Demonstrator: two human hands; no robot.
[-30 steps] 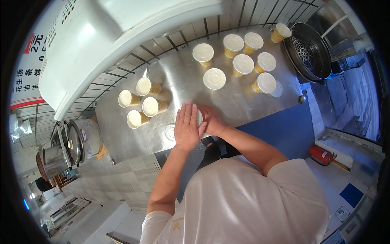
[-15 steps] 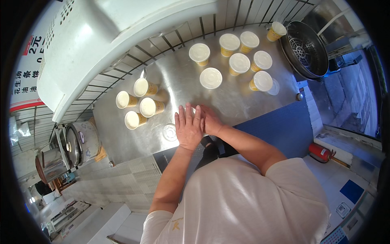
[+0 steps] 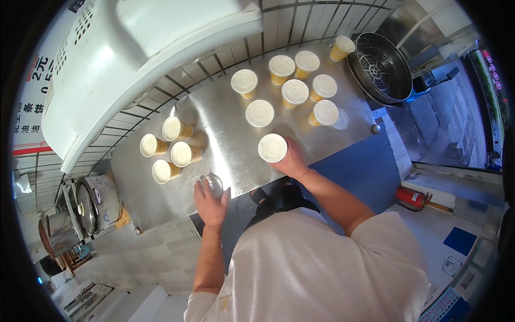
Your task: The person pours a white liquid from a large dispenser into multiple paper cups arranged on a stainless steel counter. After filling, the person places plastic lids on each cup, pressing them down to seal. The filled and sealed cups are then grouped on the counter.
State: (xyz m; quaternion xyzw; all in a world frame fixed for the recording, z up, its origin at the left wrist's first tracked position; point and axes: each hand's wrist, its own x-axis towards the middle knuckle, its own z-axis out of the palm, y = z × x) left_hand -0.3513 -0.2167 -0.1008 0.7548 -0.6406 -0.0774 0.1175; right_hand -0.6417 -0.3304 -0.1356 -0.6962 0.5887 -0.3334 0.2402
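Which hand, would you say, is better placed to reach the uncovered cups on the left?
Probably the left hand: it is nearer the uncovered cups, while the right hand is occupied around a lidded cup.

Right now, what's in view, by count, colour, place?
Lidded cups: eight, yellow, middle to right
Open cups: four, yellow, table left
Corner cup: one, yellow, far right
Loose lids: two or more, clear, near table edge
Table: one, silver, centre
Round pan: one, black, upper right
Basket: one, white, upper left
Extinguisher: one, red, right
Pots: two, silver, pale, far left
Mat: one, blue, beside table
Left hand: one, bare, at lids
Right hand: one, bare, on cup
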